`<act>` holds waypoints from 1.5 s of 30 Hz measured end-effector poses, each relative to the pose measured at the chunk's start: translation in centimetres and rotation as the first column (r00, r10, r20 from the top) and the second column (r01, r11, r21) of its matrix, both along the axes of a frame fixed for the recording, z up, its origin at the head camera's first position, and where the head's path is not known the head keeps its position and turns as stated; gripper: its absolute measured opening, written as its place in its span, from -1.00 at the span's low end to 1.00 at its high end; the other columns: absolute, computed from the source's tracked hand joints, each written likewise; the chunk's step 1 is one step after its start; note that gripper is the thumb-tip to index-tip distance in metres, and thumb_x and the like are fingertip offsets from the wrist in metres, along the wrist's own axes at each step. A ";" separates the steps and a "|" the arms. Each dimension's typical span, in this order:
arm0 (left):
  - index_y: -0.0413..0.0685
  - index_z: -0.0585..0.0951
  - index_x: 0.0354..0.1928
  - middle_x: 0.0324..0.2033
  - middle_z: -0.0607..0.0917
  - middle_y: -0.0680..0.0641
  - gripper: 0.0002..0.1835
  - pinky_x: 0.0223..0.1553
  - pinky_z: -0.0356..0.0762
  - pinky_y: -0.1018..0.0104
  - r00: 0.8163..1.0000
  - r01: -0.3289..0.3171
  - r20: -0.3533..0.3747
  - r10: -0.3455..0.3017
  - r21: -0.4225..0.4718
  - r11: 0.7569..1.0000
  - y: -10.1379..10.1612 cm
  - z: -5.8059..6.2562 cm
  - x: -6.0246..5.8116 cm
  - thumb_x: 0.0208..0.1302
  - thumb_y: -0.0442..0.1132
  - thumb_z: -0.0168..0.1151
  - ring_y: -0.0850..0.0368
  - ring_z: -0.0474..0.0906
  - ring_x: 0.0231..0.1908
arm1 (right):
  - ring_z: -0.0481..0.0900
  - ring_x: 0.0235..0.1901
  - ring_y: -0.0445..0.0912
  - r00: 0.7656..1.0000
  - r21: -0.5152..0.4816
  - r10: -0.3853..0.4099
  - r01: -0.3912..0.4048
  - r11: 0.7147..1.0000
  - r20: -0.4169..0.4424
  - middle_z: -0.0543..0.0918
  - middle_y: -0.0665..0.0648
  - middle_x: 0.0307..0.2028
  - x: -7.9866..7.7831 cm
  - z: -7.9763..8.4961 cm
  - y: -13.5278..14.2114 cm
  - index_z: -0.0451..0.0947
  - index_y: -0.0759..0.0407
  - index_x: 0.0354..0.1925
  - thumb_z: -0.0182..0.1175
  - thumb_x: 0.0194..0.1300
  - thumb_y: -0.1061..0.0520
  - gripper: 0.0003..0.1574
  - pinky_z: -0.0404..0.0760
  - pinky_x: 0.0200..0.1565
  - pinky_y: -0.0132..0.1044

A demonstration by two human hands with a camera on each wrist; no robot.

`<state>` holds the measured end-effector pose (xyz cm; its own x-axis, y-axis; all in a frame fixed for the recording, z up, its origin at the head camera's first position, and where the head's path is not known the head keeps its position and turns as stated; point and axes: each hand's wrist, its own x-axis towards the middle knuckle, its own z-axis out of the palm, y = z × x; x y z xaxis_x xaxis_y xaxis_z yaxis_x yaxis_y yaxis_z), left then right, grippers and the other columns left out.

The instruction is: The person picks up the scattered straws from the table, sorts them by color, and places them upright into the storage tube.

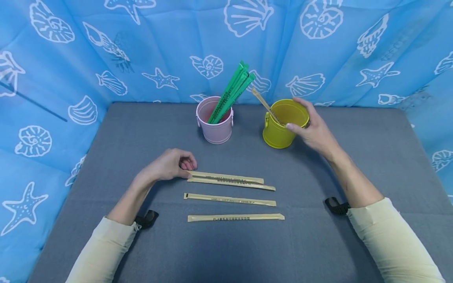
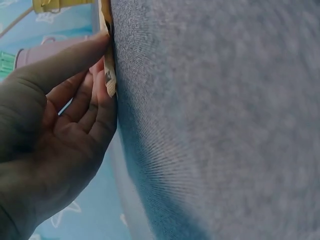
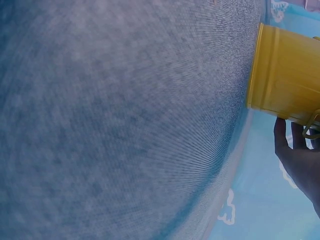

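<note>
My left hand pinches the left end of a paper-wrapped straw between thumb and fingers, low at the table. A second wrapped straw lies right against it; whether the fingers take in both ends, I cannot tell. In the left wrist view the thumb presses on the wrapper's end. My right hand grips the right side of a yellow bucket, thumb at the near rim and fingers behind. One tan wrapped straw leans in that bucket. The bucket stands upright on the table.
A pink bucket holding several green-wrapped straws stands left of the yellow one. Nearer me lie two more tan straws, one behind the other. A blue shell-print curtain hangs behind the grey table.
</note>
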<state>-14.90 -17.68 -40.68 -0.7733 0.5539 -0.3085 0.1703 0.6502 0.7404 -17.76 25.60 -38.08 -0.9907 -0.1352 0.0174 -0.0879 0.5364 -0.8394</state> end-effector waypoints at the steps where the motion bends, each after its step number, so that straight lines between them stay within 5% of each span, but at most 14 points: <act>1: -0.10 0.69 -0.25 -0.40 0.66 0.00 -0.74 -0.33 0.56 0.33 1.000 -0.002 -0.004 0.002 -0.012 1.000 0.1 0.0 0.0 0.02 -0.49 0.49 0.14 0.57 -0.37 | 0.23 0.36 0.17 1.000 0.001 -0.001 0.001 1.000 0.000 0.18 0.21 0.45 0.0 0.0 0.0 -0.03 -0.19 0.55 0.29 0.35 -0.09 0.00 0.16 0.35 0.19; 17: 0.02 0.69 -0.35 -0.48 0.63 0.04 -0.87 -0.36 0.50 0.29 0.999 0.007 -0.047 -0.007 -0.005 1.000 0.7 0.1 0.5 0.15 -0.37 0.44 0.12 0.54 -0.41 | 0.23 0.37 0.16 1.000 -0.021 0.002 -0.002 1.000 -0.004 0.19 0.20 0.45 0.0 -0.2 0.1 -0.01 -0.22 0.54 0.29 0.36 -0.02 -0.02 0.12 0.37 0.17; 30: -0.08 0.69 -0.23 -0.33 0.72 0.00 -0.87 -0.24 0.60 0.28 0.996 -0.031 -0.075 0.042 0.139 0.990 0.5 1.1 0.6 0.22 -0.43 0.36 0.12 0.65 -0.28 | 0.18 0.40 0.15 1.000 -0.024 -0.002 0.002 1.000 0.002 0.14 0.16 0.49 0.1 -0.1 0.1 -0.01 -0.23 0.55 0.30 0.36 -0.04 -0.02 0.05 0.39 0.18; 37: -0.06 0.69 -0.19 -0.37 0.69 -0.07 -0.92 -0.44 0.47 0.31 0.989 -0.079 -0.104 0.108 0.252 0.964 0.4 1.5 0.5 0.29 -0.34 0.33 0.01 0.55 -0.43 | 0.18 0.40 0.16 1.000 -0.025 -0.006 0.006 1.000 0.006 0.13 0.17 0.49 0.0 -0.2 0.1 -0.02 -0.23 0.54 0.29 0.36 -0.05 -0.02 0.08 0.38 0.20; 45: -0.09 0.68 -0.23 -0.34 0.70 -0.07 -0.90 -0.39 0.54 0.31 0.976 -0.138 -0.106 0.191 0.379 0.915 0.6 2.3 0.5 0.25 -0.29 0.40 -0.02 0.60 -0.34 | 0.16 0.41 0.12 1.000 -0.040 -0.002 0.002 0.999 0.004 0.14 0.14 0.49 0.1 -0.1 0.1 -0.02 -0.20 0.55 0.30 0.35 -0.05 -0.01 0.02 0.40 0.16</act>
<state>-14.43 -17.08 -38.43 -0.8833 0.4688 0.0079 0.2016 0.3646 0.9091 -17.69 25.66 -38.23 -0.9910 -0.1324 0.0184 -0.0832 0.5029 -0.8603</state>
